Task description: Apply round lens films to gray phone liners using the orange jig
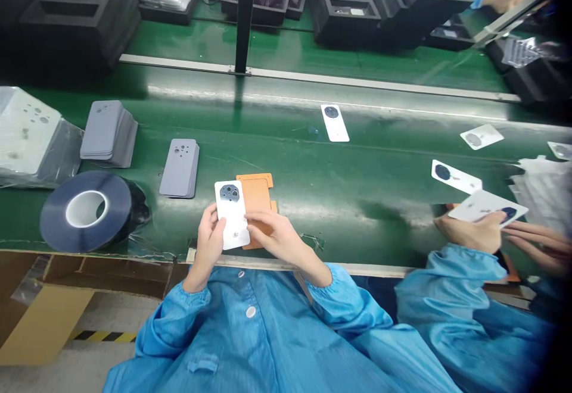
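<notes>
A white phone back panel (232, 220) with a round dark camera patch is held close to the bench's front edge. My left hand (210, 232) grips its left edge, thumb on the front face. At its right edge, the fingertips and thumb of my right hand (279, 235) hold the panel from the other side. Partly behind the panel and my right hand lies an orange fixture plate (255, 193) with notches in its right side.
To the left are a roll of dark film tape (87, 211), grey panel stacks (179, 170) (102, 128) and a bagged white stack (31, 137). A loose white panel (336, 125) lies ahead. At right, a co-worker's hands (473, 232) hold another panel. Black trays (344, 6) line the back.
</notes>
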### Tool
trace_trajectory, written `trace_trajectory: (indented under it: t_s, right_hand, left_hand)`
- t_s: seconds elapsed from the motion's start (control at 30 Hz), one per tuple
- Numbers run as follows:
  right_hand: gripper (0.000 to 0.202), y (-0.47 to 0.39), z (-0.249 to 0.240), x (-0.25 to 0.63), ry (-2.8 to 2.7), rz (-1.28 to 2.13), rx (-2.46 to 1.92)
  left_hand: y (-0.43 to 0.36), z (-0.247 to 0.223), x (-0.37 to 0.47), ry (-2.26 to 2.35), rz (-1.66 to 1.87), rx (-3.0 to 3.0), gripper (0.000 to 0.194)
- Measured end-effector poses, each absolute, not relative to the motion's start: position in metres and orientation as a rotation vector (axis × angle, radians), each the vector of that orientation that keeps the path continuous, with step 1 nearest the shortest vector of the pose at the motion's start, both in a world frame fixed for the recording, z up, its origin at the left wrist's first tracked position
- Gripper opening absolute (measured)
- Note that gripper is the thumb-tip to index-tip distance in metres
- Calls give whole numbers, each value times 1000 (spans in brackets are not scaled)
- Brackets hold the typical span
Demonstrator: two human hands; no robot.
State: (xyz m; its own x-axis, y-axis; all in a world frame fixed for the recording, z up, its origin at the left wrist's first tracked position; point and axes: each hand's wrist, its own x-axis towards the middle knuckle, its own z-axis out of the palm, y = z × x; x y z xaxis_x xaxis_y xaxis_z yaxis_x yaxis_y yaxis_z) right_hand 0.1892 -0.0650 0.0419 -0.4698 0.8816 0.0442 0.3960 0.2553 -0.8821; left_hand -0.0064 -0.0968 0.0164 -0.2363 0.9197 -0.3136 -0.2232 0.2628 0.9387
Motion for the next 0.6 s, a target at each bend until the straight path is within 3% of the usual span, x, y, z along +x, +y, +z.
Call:
trace_trajectory:
  t_s: [0.27, 0.43, 0.6]
  right_hand:
    - [64, -63, 34, 185, -1730, 1583, -1258]
    - [47, -32, 27, 178, -1483, 1698, -1177]
    - [41, 61, 27, 180, -1327, 1535, -1310]
  left_hand:
    - [-93, 17, -7, 1358, 1314, 665, 54]
    - [-91, 31, -24, 1473, 1454, 722, 58]
    - [-119, 50, -71, 1912, 1805, 753, 58]
